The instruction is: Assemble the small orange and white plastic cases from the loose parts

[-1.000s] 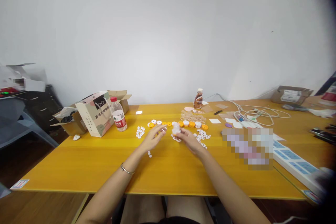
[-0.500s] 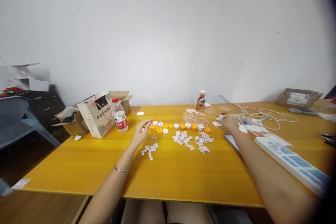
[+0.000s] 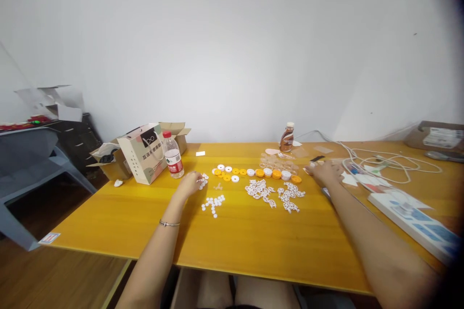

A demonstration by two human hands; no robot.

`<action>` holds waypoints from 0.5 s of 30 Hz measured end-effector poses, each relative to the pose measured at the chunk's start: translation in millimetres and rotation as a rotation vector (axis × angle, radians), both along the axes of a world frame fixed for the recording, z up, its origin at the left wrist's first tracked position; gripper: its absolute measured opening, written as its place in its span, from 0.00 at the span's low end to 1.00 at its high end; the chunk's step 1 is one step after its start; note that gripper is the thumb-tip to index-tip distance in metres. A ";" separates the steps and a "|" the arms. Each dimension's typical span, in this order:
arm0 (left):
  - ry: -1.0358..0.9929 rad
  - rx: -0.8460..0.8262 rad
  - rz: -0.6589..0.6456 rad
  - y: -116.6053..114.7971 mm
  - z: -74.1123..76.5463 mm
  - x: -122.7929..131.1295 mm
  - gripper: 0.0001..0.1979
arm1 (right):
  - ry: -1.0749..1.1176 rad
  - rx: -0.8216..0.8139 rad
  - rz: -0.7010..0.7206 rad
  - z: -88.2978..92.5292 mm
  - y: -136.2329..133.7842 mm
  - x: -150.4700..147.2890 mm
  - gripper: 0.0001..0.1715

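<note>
My left hand [image 3: 191, 185] is low over the table at the left, its fingers curled against a cluster of small white pieces [image 3: 204, 182]. Its fingertips are partly hidden, so what they grip cannot be made out. Several small white discs [image 3: 213, 203] lie scattered nearer me. My right hand [image 3: 327, 173] rests at the right, blurred, with bent fingers touching or just beside a small white card [image 3: 309, 170]. Just beyond those fingers is a black strip [image 3: 318, 158]. Between the hands runs a row of orange discs [image 3: 259, 173] and white discs [image 3: 251, 172].
White openwork pieces [image 3: 290, 197] and translucent rings [image 3: 277, 161] lie mid-table. A water bottle [image 3: 173, 154], paper bag [image 3: 143, 154] and carton [image 3: 116, 166] stand left. A brown bottle [image 3: 287, 137] stands at the back; cables [image 3: 384, 157] and a long white box [image 3: 409, 224] lie right.
The view has shifted left. My left hand has come away from the discs' row to the small white pieces. My right hand has dropped slightly, and the black strip shows apart from its fingers.
</note>
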State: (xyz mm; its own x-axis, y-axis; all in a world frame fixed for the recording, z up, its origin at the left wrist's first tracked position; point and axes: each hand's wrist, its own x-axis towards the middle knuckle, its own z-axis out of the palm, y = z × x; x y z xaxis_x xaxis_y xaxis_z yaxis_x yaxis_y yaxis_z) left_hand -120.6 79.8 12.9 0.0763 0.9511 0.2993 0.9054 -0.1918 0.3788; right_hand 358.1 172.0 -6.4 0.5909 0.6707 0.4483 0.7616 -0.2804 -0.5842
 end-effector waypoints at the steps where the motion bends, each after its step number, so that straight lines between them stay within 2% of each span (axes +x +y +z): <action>1: 0.019 -0.028 0.007 -0.8 -1.6 -0.1 0.05 | 0.017 0.002 -0.030 0.7 0.1 -2.7 0.34; 3: 0.051 -0.071 0.018 -2.7 -3.6 0.3 0.04 | 0.042 0.026 -0.056 4.9 -2.5 -12.2 0.33; 5: 0.074 -0.098 0.026 -4.9 -3.7 1.2 0.03 | 0.060 0.109 0.003 12.5 -9.5 -26.9 0.28; 10: 0.089 -0.099 0.003 -12.9 5.8 8.6 0.05 | 0.044 0.458 0.317 35.7 -37.5 -76.0 0.18; 13: 0.064 -0.074 -0.099 -21.6 12.6 29.6 0.06 | 0.027 0.468 0.452 40.7 -54.7 -106.6 0.15; 15: 0.037 -0.083 -0.229 -30.3 12.5 52.1 0.06 | 0.052 0.426 0.665 38.6 -65.6 -126.1 0.12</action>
State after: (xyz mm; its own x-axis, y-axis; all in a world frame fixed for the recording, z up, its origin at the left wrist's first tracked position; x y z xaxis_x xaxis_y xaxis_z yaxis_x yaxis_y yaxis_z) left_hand -68.5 49.5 25.3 0.3022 0.9289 0.2140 0.8553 -0.3633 0.3695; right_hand 232.0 106.4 32.1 0.1541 0.6670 0.7289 0.6596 0.4798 -0.5785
